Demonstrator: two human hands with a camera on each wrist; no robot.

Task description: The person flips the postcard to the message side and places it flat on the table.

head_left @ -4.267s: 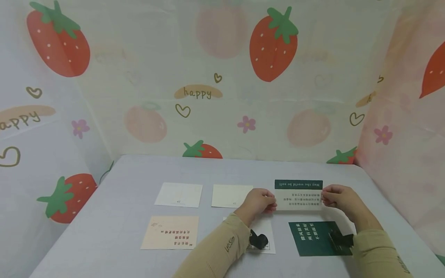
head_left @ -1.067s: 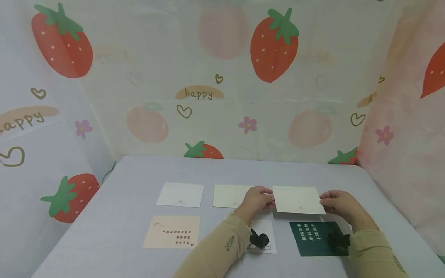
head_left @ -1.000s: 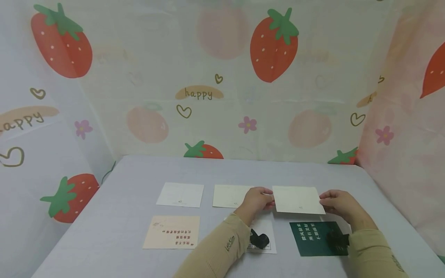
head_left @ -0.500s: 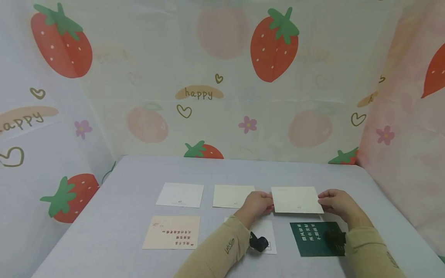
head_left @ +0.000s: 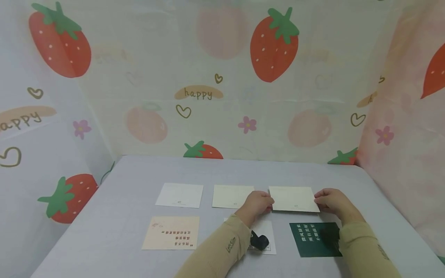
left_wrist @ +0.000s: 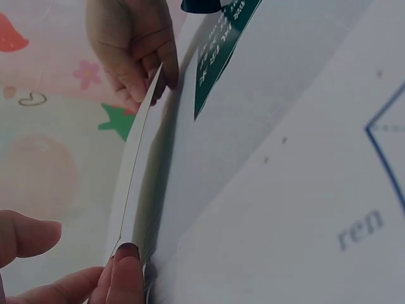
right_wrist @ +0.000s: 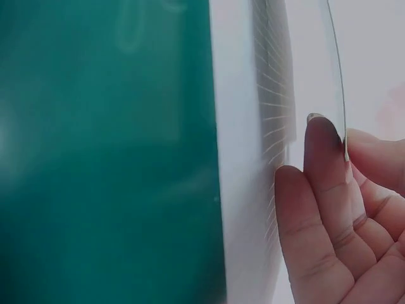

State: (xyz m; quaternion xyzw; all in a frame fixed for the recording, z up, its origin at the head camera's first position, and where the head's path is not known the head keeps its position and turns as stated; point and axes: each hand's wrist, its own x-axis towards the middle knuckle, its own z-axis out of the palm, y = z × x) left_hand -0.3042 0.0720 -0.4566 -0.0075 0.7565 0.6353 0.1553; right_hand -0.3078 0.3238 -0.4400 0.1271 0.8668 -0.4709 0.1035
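A cream postcard [head_left: 294, 199] is held level, close over the white tabletop, its blank side up. My left hand [head_left: 255, 206] grips its left short edge; in the left wrist view the fingers [left_wrist: 126, 272] lie at the card's near end while the thumb stands off it. My right hand [head_left: 337, 202] pinches the right edge, with thumb and fingertips on opposite faces in the right wrist view. Below it on the table lies a dark green postcard [head_left: 307, 238] with white characters, partly covered by the right wrist's black camera. A white card [head_left: 269, 233] sits partly under my left forearm.
To the left lie a white postcard [head_left: 179, 195], a cream postcard [head_left: 229, 196] partly behind my left hand, and a peach postcard [head_left: 170, 233] with dark red characters. A strawberry-print curtain [head_left: 222, 58] closes off the table's back and sides.
The held postcard has turned over: its printed green-and-white face showed earlier, its plain face shows now. Over the last second both hands have shifted it slightly left.
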